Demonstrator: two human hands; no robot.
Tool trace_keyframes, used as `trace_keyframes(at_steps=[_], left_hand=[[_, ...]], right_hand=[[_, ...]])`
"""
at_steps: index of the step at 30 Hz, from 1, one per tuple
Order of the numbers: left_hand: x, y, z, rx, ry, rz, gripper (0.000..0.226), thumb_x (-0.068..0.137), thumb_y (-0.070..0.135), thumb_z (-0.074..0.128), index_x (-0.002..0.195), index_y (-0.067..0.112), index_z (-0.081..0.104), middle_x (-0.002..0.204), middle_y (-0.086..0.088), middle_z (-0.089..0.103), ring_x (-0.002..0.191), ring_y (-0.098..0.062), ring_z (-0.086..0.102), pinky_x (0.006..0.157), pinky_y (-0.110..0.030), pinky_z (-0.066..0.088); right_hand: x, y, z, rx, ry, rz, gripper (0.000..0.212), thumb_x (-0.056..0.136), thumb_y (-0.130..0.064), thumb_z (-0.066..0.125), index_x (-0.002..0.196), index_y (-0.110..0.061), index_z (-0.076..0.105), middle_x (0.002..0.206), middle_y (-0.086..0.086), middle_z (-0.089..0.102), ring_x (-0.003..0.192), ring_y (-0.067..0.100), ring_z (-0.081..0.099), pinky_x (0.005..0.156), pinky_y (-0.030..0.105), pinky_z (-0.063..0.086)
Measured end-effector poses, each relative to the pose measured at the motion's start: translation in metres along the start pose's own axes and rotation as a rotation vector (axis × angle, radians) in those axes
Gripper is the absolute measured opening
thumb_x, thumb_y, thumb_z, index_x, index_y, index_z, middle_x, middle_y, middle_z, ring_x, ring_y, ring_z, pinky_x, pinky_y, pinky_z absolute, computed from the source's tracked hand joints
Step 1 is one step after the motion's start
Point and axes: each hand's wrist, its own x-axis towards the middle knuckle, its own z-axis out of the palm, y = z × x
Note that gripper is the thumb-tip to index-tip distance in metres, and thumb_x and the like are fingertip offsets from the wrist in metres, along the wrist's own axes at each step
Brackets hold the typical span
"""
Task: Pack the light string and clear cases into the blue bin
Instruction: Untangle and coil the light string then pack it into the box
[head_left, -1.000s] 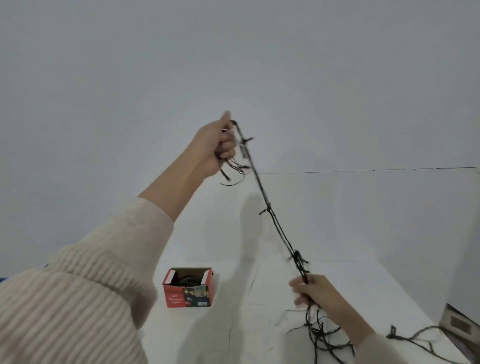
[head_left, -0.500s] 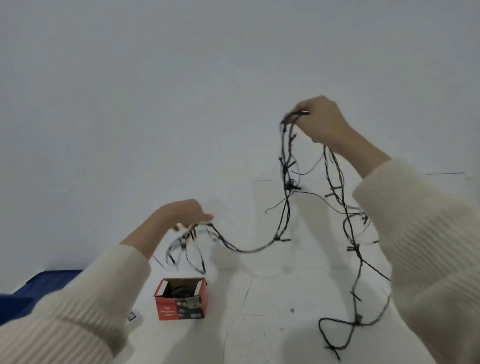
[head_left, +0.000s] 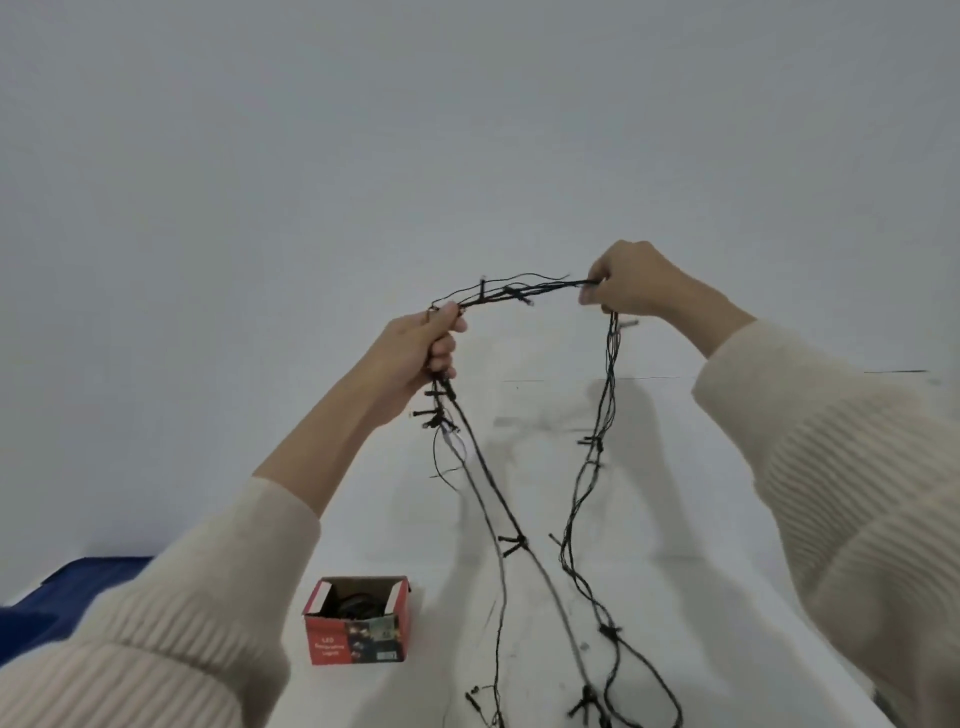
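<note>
Before a bare grey wall (head_left: 311, 156), a white tabletop (head_left: 701, 519) runs away from a person in cream ribbed sleeves (head_left: 857, 493). At the frame's 8 o'clock edge lies a dark blue shape, most likely the blue bin (head_left: 62, 587), with only a corner in view. The dark light string (head_left: 511, 540) is held aloft at centre. A bundled span of several strands stretches between two raised hands, and long loops hang from each down to the tabletop at 6 o'clock, trailing out of frame. A small red cardboard box (head_left: 356, 631) stands open-topped at 7 o'clock with something dark coiled inside, apart from the hanging loops. The left hand (head_left: 415, 353) is fisted round a gathered bunch of strands. The right hand (head_left: 628, 283), at its 2 o'clock, pinches the span's other end with curled fingers. No clear cases are in view. The step in hand appears to be gathering the string into coils. The next move likely calls for drawing up the trailing loops lap by lap without snagging bulbs, then carrying the bundle toward 8 o'clock.
</note>
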Motion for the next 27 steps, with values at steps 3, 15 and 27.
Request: trace_keyframes(at_steps=[3, 15, 27], left_hand=[[-0.008, -0.007, -0.006, 0.180, -0.155, -0.122, 0.026, 0.096, 0.031, 0.047, 0.086, 0.012, 0.061, 0.057, 0.006, 0.051, 0.053, -0.011, 0.049, 0.063, -0.023, 0.049], [0.004, 0.024, 0.078, 0.049, -0.222, -0.009, 0.063, 0.085, 0.031, 0.065, 0.136, 0.019, 0.031, 0.112, 0.001, 0.063, 0.110, -0.013, 0.058, 0.103, -0.041, 0.036], [-0.019, -0.034, 0.001, 0.298, -0.306, -0.413, 0.011, 0.090, 0.020, 0.060, 0.091, 0.010, 0.063, 0.048, 0.007, 0.036, 0.042, -0.009, 0.034, 0.058, -0.021, 0.050]], right_hand=[[0.004, -0.007, -0.014, 0.168, 0.059, 0.006, 0.024, 0.091, -0.023, 0.053, 0.080, -0.011, 0.072, 0.078, 0.011, 0.066, 0.062, 0.015, 0.054, 0.063, 0.025, 0.041], [0.006, -0.073, -0.028, 0.400, -0.034, -0.163, 0.037, 0.093, -0.039, 0.050, 0.073, -0.014, 0.069, 0.065, -0.001, 0.059, 0.063, 0.012, 0.055, 0.063, 0.024, 0.042], [-0.001, -0.018, -0.021, 1.001, 0.191, 0.344, 0.030, 0.095, -0.023, 0.047, 0.066, -0.019, 0.054, 0.049, -0.003, 0.049, 0.043, 0.012, 0.044, 0.046, 0.018, 0.040]])
